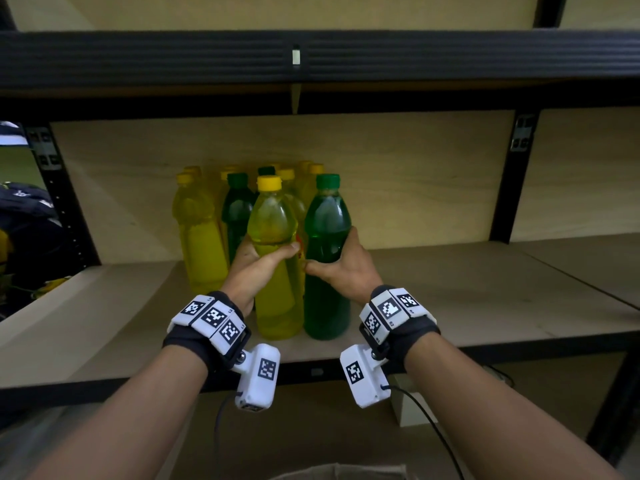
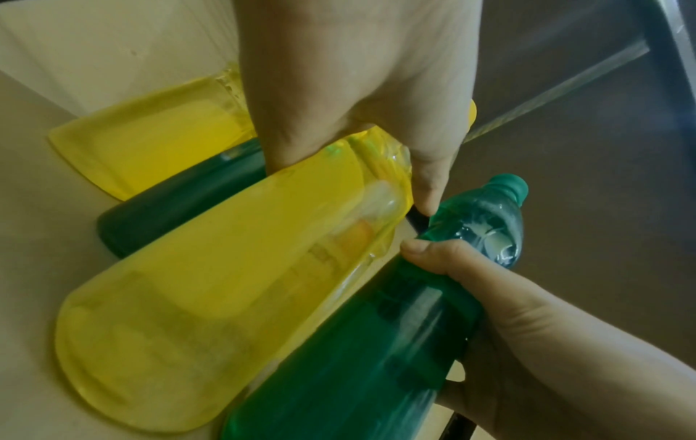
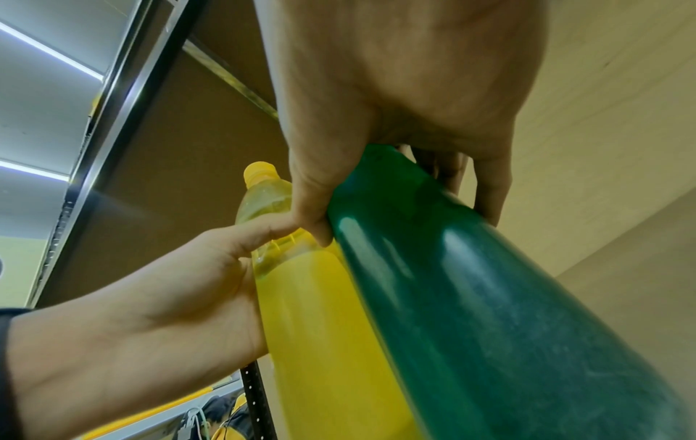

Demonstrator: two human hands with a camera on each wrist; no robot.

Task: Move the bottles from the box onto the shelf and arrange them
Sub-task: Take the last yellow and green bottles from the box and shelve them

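Observation:
A yellow bottle (image 1: 277,292) and a green bottle (image 1: 325,299) stand upright side by side at the front of the wooden shelf (image 1: 485,306). My left hand (image 1: 256,268) grips the yellow bottle (image 2: 211,297) around its middle. My right hand (image 1: 343,268) grips the green bottle (image 3: 489,297) at the same height. The two thumbs nearly meet between the bottles. Behind them stands a cluster of several more yellow bottles (image 1: 199,237) and green bottles (image 1: 238,209), partly hidden by the front pair. The yellow bottle (image 3: 320,327) also shows in the right wrist view.
A black upper shelf beam (image 1: 311,60) runs overhead. Black uprights (image 1: 502,188) stand at both sides of the bay. The shelf surface stretches bare to the right and left of the bottles. A cardboard box edge (image 1: 332,472) shows at the bottom.

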